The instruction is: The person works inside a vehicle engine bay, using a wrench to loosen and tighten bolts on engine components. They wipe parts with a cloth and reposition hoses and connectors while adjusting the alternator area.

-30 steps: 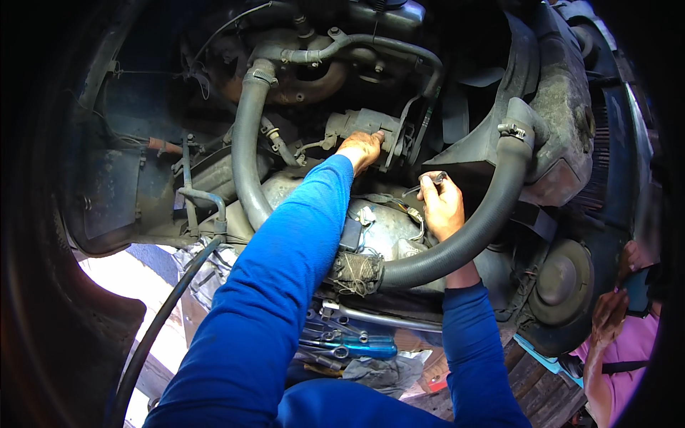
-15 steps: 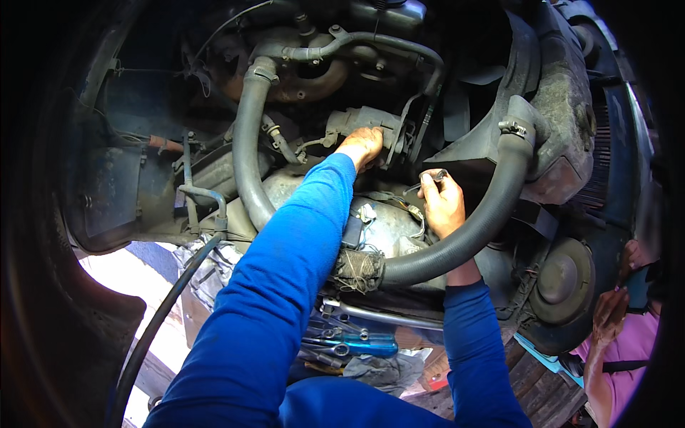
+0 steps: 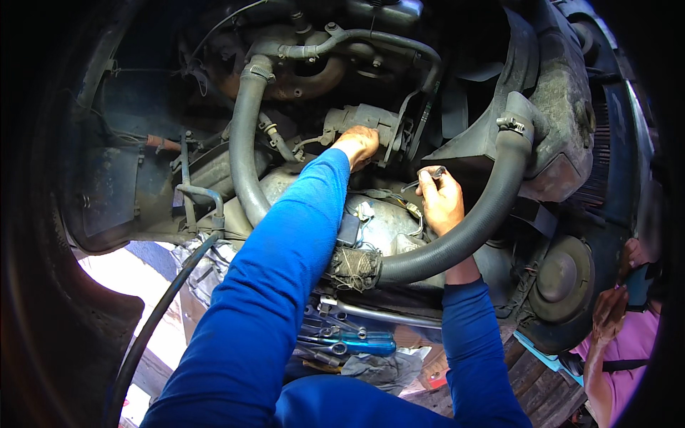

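Note:
In an engine bay, my left hand (image 3: 359, 145) is at the near side of a grey cylindrical metal unit (image 3: 360, 117) with a bracket and belt at its right end. Its knuckles face up and its fingers curl down out of sight, so what they grip is hidden. Right of it and nearer, my right hand (image 3: 443, 204) is closed in a pinch on a small tool with a dark rounded end (image 3: 438, 172). A thin metal rod sticks out leftward from the pinch. The thick black radiator hose (image 3: 492, 217) passes over my right wrist.
Another grey hose (image 3: 247, 143) curves down left of my left arm. Wires (image 3: 365, 212) lie on the metal casing between my hands. Several spanners and a blue-handled tool (image 3: 371, 344) lie near my body. A person in pink (image 3: 628, 349) is at the right edge.
My left hand and forearm have shifted slightly left. My right hand stays at nearly the same place, with the small tool tilted a little.

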### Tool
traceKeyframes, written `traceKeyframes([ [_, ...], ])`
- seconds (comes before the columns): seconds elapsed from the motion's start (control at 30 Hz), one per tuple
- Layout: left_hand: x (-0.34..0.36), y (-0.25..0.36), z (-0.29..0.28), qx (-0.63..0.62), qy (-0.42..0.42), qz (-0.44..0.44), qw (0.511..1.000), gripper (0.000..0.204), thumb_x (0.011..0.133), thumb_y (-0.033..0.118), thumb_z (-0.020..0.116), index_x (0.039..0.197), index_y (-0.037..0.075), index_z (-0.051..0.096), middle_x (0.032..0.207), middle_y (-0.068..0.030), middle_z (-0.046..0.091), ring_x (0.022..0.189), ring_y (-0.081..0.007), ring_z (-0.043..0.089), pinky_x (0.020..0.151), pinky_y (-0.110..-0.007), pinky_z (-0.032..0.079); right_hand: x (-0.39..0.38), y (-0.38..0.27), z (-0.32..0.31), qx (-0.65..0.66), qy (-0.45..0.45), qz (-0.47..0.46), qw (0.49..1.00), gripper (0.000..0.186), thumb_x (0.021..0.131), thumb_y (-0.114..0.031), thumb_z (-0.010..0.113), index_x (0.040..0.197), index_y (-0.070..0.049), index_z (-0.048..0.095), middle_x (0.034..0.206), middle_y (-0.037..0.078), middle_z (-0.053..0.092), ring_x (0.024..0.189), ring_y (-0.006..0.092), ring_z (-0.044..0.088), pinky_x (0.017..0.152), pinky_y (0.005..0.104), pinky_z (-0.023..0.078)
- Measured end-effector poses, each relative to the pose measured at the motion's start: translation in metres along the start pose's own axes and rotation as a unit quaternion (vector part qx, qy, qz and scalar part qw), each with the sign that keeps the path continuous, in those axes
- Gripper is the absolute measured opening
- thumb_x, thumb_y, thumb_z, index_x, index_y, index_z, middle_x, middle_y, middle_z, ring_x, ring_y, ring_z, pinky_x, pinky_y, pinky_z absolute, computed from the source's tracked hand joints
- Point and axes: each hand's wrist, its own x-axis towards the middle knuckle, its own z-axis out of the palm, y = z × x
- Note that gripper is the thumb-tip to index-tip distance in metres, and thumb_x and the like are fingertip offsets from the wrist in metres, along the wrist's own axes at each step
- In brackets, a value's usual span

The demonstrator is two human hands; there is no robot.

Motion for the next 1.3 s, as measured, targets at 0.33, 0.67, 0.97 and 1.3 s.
traceKeyframes([
  [0.33,0.035,-0.023,0.012,0.102,-0.049,0.024,0.993,0.034,0.108,0.026,0.048,0.125,0.003,0.067,0.101,-0.0120,0.075,0.091,-0.0258,0.071,0.083,-0.040,0.058,-0.002,-0.007,0.001,-0.012,0.000,-0.011,1.000,0.018,0.108,-0.018,0.060,0.103,-0.003,0.068,0.077,0.000,0.063,0.060,0.0050,0.049,0.055,0.0252,0.041],
  [0.67,0.007,-0.006,0.008,-0.271,-0.027,-0.114,0.955,0.043,0.103,0.051,0.064,0.093,0.010,0.071,0.073,-0.0032,0.070,0.050,-0.0111,0.046,0.044,-0.028,0.035,-0.001,-0.007,0.003,-0.008,-0.002,-0.014,1.000,0.018,0.108,-0.019,0.062,0.104,-0.002,0.068,0.077,0.000,0.064,0.059,0.0053,0.050,0.054,0.0252,0.042],
  [0.97,0.011,-0.008,-0.003,-0.465,-0.033,-0.145,0.872,0.021,0.110,0.025,0.051,0.112,0.007,0.062,0.085,-0.0051,0.073,0.062,-0.0108,0.064,0.053,-0.026,0.056,-0.002,-0.014,0.001,-0.008,0.001,0.004,1.000,0.019,0.106,-0.019,0.063,0.105,-0.002,0.069,0.077,0.001,0.066,0.061,0.0069,0.054,0.057,0.0269,0.044],
  [1.3,-0.028,-0.020,-0.028,-0.623,-0.113,-0.132,0.763,0.029,0.104,0.031,0.045,0.105,0.004,0.058,0.085,-0.0093,0.070,0.064,-0.0201,0.062,0.058,-0.035,0.056,0.003,-0.005,0.000,-0.002,0.047,-0.004,0.999,0.020,0.105,-0.019,0.065,0.102,0.000,0.069,0.077,0.003,0.066,0.071,0.0106,0.062,0.070,0.0291,0.050],
])
